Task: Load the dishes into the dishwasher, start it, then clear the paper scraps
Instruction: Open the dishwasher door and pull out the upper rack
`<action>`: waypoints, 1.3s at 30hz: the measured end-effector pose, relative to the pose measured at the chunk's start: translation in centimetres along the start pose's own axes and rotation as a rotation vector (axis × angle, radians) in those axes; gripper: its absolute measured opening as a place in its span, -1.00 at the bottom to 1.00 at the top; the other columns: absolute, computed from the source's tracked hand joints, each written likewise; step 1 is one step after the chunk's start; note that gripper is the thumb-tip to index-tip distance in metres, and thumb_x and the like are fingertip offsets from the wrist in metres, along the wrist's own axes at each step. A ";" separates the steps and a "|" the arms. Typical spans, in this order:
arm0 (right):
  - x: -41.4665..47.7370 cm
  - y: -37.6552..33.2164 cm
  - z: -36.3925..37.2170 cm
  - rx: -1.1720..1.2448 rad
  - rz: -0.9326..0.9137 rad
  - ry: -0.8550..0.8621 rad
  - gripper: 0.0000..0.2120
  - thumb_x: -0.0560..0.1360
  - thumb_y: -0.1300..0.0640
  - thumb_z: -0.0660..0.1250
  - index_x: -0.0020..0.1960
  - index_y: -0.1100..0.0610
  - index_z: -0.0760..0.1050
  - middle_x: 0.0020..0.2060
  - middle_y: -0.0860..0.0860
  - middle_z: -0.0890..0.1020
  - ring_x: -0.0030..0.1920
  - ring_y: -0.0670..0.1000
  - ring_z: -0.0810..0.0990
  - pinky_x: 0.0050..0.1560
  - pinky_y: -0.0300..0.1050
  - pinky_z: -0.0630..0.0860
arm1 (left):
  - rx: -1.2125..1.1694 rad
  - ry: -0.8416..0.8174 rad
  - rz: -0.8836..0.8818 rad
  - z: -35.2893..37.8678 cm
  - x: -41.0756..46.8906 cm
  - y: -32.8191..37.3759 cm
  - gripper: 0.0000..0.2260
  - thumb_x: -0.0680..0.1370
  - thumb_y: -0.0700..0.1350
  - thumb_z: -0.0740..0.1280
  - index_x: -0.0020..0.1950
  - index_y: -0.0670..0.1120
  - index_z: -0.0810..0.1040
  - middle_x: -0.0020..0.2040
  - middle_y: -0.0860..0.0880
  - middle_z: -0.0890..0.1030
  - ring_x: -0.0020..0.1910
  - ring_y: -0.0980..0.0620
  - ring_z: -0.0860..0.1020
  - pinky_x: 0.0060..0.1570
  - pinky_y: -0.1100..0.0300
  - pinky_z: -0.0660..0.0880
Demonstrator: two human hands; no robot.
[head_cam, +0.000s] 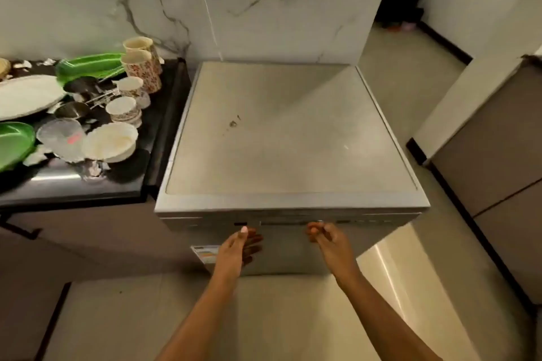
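Both our hands are at the upper front edge of the closed dishwasher: the left hand with fingers loosely extended and holding nothing, the right hand with fingers curled at the door handle, though we cannot tell if they grip it. We judge that loading has not begun. The dishes, cups and paper scraps crowd the counter alongside.
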State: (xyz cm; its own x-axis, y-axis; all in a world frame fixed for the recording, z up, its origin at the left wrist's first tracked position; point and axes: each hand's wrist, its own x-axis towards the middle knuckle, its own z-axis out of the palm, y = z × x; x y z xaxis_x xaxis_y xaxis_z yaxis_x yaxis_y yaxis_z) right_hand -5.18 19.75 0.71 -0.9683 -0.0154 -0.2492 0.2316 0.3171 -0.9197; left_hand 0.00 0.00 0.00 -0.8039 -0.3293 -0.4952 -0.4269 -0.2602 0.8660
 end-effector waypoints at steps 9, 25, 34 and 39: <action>3.1 1.7 0.3 0.841 0.550 -0.139 -0.41 0.59 -0.24 -0.07 0.22 0.19 0.46 0.04 0.12 0.61 0.12 0.11 0.54 0.14 0.05 0.37 | -0.667 -0.124 -0.287 3.8 2.1 -0.3 -0.31 0.52 0.38 -0.05 0.29 -0.14 0.45 0.23 -0.16 0.55 0.26 -0.12 0.47 0.34 -0.05 0.25; 3.6 1.4 1.2 1.176 0.478 -0.055 -0.25 0.47 -0.40 0.04 0.36 0.17 0.39 -0.02 0.12 0.59 0.01 0.09 0.56 0.10 -0.04 0.41 | -0.867 -0.131 -0.232 5.4 2.8 -0.5 -0.24 0.44 0.46 0.07 0.28 -0.17 0.40 0.18 -0.20 0.51 0.19 -0.16 0.49 0.29 -0.08 0.35; 3.9 1.1 1.9 1.187 0.467 -0.003 -0.31 0.46 -0.40 0.07 0.20 0.18 0.46 0.05 0.18 0.59 0.01 0.12 0.58 0.16 -0.02 0.47 | -0.836 -0.070 -0.224 6.1 2.8 -0.4 -0.25 0.44 0.47 0.03 0.18 -0.18 0.45 0.11 -0.19 0.54 0.13 -0.14 0.52 0.27 -0.05 0.41; 4.1 0.9 2.3 1.173 0.508 0.055 -0.24 0.42 -0.44 0.08 0.27 0.18 0.45 0.07 0.17 0.59 0.00 0.12 0.59 0.09 -0.01 0.53 | -0.852 -0.033 -0.242 6.5 2.7 -0.4 -0.26 0.43 0.47 0.04 0.17 -0.16 0.48 0.12 -0.19 0.55 0.15 -0.14 0.53 0.24 -0.07 0.41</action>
State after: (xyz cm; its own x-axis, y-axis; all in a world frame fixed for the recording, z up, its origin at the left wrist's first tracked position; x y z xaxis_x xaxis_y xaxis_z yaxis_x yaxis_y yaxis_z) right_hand -8.71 17.81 -1.81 -0.7431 -0.0911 -0.6629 0.4908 -0.7476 -0.4474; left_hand -4.70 5.10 -1.23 -0.7488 -0.1547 -0.6445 -0.1438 -0.9113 0.3859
